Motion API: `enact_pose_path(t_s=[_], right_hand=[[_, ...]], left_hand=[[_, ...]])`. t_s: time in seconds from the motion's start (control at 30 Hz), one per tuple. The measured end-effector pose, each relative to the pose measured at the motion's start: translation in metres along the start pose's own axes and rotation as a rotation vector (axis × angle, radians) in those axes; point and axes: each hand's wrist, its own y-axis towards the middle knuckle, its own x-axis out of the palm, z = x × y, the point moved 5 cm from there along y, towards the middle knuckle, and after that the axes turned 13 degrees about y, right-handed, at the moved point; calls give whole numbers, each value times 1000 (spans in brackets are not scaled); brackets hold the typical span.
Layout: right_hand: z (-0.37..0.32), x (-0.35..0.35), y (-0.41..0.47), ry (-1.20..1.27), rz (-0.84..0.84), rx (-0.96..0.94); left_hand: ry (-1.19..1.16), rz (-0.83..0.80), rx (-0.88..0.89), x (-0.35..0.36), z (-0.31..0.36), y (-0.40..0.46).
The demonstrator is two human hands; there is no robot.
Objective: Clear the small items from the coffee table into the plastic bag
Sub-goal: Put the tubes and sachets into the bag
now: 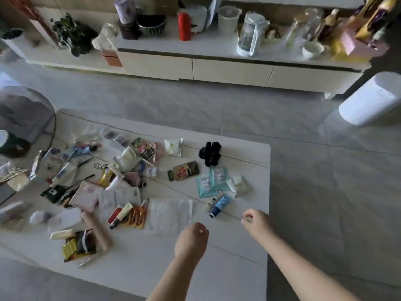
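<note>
A flat clear plastic bag (169,213) lies on the white coffee table (238,242) near its front. My left hand (191,240) hovers with curled fingers at the bag's near right corner, and nothing shows in its grip. My right hand (258,222) is also curled, just right of a blue tube (219,206), with nothing visibly held. Small items spread over the table: teal sachets (211,181), a dark green packet (183,171), a black scrunchie (210,153), a white tissue pack (173,147), orange sachets (135,216) and a black camera (53,193).
A dense pile of packets, keys and pouches covers the table's left half. A fan (23,114) stands at the left, a white cylinder bin (371,98) on the floor at the right. A long low cabinet (217,68) with jugs and plants runs along the back.
</note>
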Motion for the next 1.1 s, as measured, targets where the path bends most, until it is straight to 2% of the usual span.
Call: enact_pose_path(t_s=[0.33, 0.47, 0.63, 0.73, 0.87, 0.97, 1.1], right_hand=[[31, 32, 131, 66, 104, 42], [32, 39, 175, 18, 172, 11], [29, 49, 212, -101, 235, -74], [34, 58, 220, -126, 244, -24], [33, 61, 218, -125, 356, 1], [36, 61, 219, -104, 344, 104], [41, 60, 220, -42, 291, 179]], left_hand=[[-19, 67, 58, 50, 12, 145], [-16, 118, 43, 67, 15, 189], [83, 144, 37, 86, 19, 218], [146, 143, 16, 91, 20, 224], [228, 104, 18, 94, 21, 228], [118, 43, -17, 91, 17, 229], [-235, -1, -54, 83, 10, 226]])
